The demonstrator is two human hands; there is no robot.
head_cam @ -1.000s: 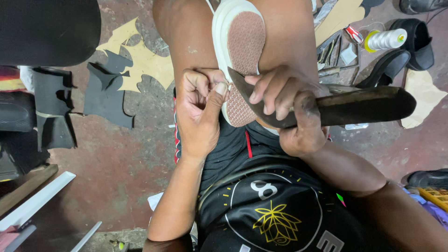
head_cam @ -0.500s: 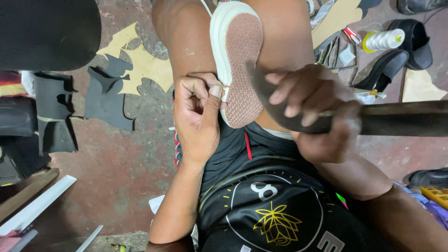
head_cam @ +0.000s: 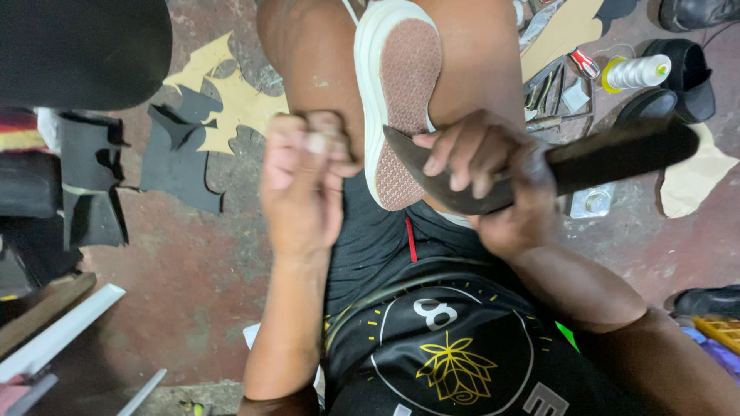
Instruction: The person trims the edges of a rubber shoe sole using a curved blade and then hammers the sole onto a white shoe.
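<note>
Head cam: right hand (head_cam: pixel 493 181) clamped on dark blade (head_cam: pixel 539 173), axis crosswise over shoe sole (head_cam: pixel 401 115); left hand (head_cam: pixel 304 177) pinched shut beside sole.

Dim, even light; motion-blurred hands

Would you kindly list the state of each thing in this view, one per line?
Left hand: closed into a fist, fingertips pinched, beside the shoe.
Right hand: gripping the dark blade.
Dark blade: held, its tip against the sole's edge.
White shoe: sole up, resting between the legs.
Thread spool: lying on its side on the floor.
Black cut pieces: lying flat on the floor.
</note>
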